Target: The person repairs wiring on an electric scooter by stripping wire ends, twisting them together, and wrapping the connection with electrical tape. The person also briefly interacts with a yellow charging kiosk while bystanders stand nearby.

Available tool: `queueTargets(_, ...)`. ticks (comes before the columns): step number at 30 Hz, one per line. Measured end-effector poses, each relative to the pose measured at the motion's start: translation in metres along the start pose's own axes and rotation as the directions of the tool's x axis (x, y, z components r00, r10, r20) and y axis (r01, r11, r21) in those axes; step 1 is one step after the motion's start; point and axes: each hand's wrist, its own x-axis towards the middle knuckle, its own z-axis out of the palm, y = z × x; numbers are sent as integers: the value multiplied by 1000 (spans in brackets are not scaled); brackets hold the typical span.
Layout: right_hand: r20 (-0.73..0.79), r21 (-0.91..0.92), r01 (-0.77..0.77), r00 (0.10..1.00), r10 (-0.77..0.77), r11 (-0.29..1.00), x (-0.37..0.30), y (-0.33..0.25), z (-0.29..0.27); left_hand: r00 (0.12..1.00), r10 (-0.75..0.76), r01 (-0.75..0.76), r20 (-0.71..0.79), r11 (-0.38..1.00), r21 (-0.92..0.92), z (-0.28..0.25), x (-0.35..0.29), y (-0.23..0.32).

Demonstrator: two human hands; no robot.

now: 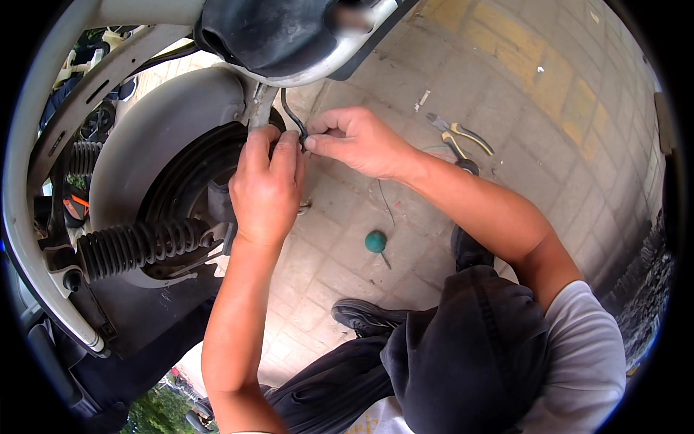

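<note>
A black cable (290, 110) hangs from the underside of a dark plastic body part (271, 40) of a scooter-like vehicle. My right hand (358, 143) pinches its lower end between thumb and fingertips. Right beside it, my left hand (266, 177) is closed with curled fingers, next to a metal bracket (262, 105). What the left fingertips grip is hidden behind the hand. A grey mudguard (170, 108) and a black wheel (170, 181) lie just left of the hands.
On the paving lie pliers with yellow-and-black handles (466, 137), a screwdriver with a round green handle (375, 241) and a thin wire (386, 200). A coil-spring shock absorber (141, 249) and a pale curved frame tube (22, 166) are at left. My dark shoe (365, 316) stands below.
</note>
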Motion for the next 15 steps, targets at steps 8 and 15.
queueTargets(8, -12, -83, -4, 1000, 3, 997, 0, -3, -1, 960, 15, -49, 278, 992, 116, -24, 19, 12)
queueTargets(15, 5, -153, 39, 999, -39, 987, 1, 0, -3, 765, -169, 364, 622, 909, -200, -32, 49, -1)
